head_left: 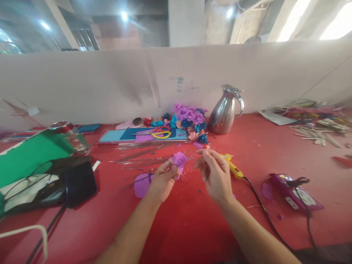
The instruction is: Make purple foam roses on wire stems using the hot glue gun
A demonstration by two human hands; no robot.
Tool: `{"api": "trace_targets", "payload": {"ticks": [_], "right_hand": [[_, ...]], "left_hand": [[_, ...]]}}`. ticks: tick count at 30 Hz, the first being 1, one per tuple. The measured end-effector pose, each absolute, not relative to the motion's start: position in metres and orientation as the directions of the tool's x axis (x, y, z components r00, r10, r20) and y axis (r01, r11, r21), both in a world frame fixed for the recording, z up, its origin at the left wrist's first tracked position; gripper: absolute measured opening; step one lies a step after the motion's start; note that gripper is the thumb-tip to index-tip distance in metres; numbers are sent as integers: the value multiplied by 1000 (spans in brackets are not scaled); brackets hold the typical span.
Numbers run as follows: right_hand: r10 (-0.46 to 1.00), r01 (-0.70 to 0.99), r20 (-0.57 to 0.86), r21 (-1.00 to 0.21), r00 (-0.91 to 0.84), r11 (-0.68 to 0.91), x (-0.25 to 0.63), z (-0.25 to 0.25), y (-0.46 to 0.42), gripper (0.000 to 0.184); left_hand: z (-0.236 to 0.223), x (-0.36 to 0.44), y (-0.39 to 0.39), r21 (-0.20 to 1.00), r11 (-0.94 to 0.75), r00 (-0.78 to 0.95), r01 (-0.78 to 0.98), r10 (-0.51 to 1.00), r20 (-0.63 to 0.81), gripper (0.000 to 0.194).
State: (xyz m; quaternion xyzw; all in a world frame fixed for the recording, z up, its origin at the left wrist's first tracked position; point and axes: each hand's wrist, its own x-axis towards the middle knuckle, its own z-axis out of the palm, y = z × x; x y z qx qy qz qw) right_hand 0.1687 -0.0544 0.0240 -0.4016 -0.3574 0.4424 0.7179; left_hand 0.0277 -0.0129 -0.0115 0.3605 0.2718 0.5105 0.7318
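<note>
My left hand (164, 179) pinches a purple crepe-paper flower (179, 160) between thumb and fingers, over the middle of the red table. To its right, my right hand (216, 175) hovers with loosely bent fingers a little apart, and nothing shows in them. A yellow glue gun (234, 168) lies just behind and right of that hand, partly covered by it. Cut purple paper petals (141, 186) are beside my left hand, partly hidden behind it. Thin wire stems (137, 158) are spread on the table beyond my left wrist.
Finished paper flowers (189, 116) are piled by the wall, beside a steel jug (223, 110). Scissors (161, 133) lie on blue paper sheets (112, 136). A glass jar (75, 137) and a phone (81, 184) are at left; a purple power strip (295, 192) with cords is at right.
</note>
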Motion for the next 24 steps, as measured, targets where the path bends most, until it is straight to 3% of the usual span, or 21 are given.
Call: {"api": "trace_targets", "payload": {"ticks": [7,9,12,14,18,21,24], "right_hand": [[782,-244,260,-853,567,461,181,26,-53,25],[662,-104,330,-844,673,527,187,27,-52,18],[477,264,516,-825,712,500,194,27,-50,14],[558,351,572,-816,600,459,193,24,-49,13],[922,11,294,-954,251,301,175,15,-46,14],[981,-121,177,-975,85,186,164,10,-42,18],[981,-119,179,-975,73,187,161,8,-41,16]], "left_hand": [[-7,13,-3,743,146,232,-654,973,13,18],[-5,7,1,707,112,201,-698,979,43,19],[-4,4,3,678,104,195,-728,979,59,17],[-5,6,0,681,142,218,-719,976,27,16],[-7,17,-11,713,256,299,-653,952,-68,19],[-9,23,-15,739,304,362,-600,928,-88,21],[-11,25,-16,745,330,379,-580,919,-112,26]]}}
